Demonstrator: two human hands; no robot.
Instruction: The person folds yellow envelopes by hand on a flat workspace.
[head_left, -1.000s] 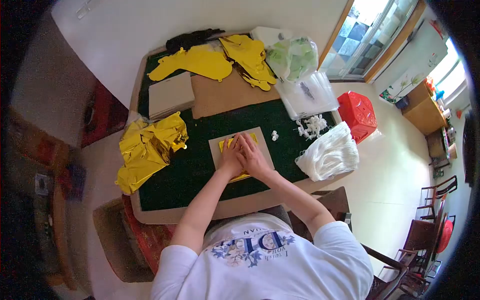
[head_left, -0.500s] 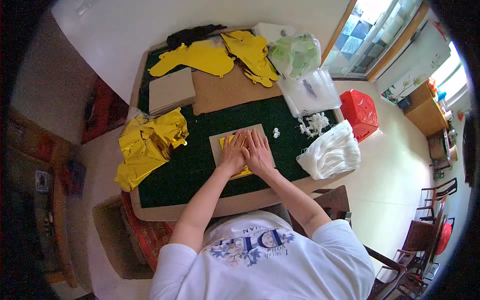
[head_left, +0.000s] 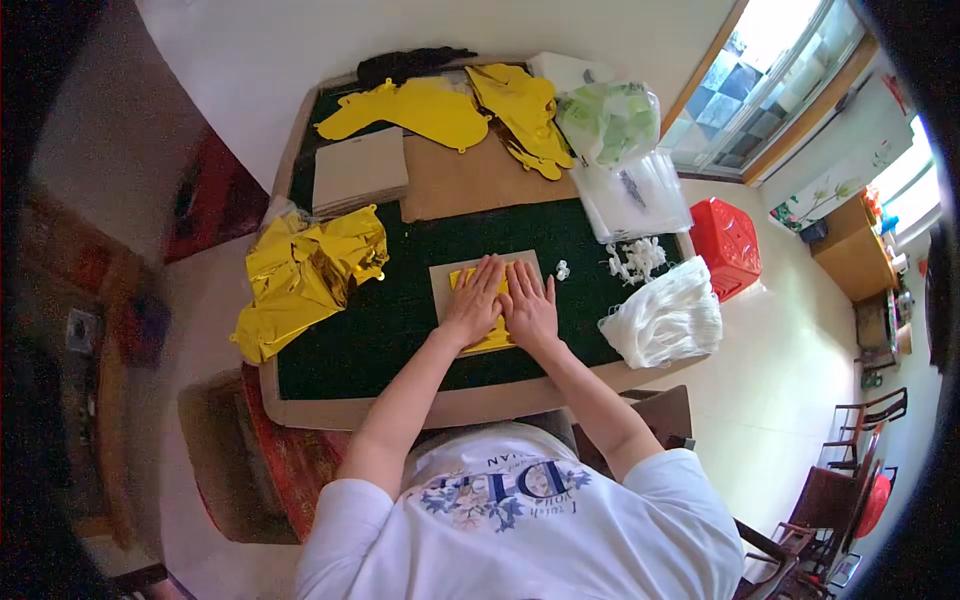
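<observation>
My left hand (head_left: 474, 303) lies flat, palm down, on a folded gold foil piece (head_left: 490, 342). Beside it, my right hand (head_left: 529, 305) also presses flat, its fingers stretched out and its thumb near the left one. Beneath the foil is a square of grey-brown cardboard (head_left: 440, 283) on the dark green table surface (head_left: 350, 345). The part of the foil under my palms is hidden. Small white pieces (head_left: 562, 270) sit just right of the cardboard.
Crumpled gold foil (head_left: 310, 275) lies left, a cardboard stack (head_left: 360, 172) behind it. Flat gold foil pieces (head_left: 410, 112) are at the back. Clear plastic bags (head_left: 632, 195), white clips (head_left: 637, 260) and white string (head_left: 663, 315) lie right, near a red stool (head_left: 725, 250).
My hands have moved slightly apart on the foil, showing more gold between them. The whole view has shifted a little.
</observation>
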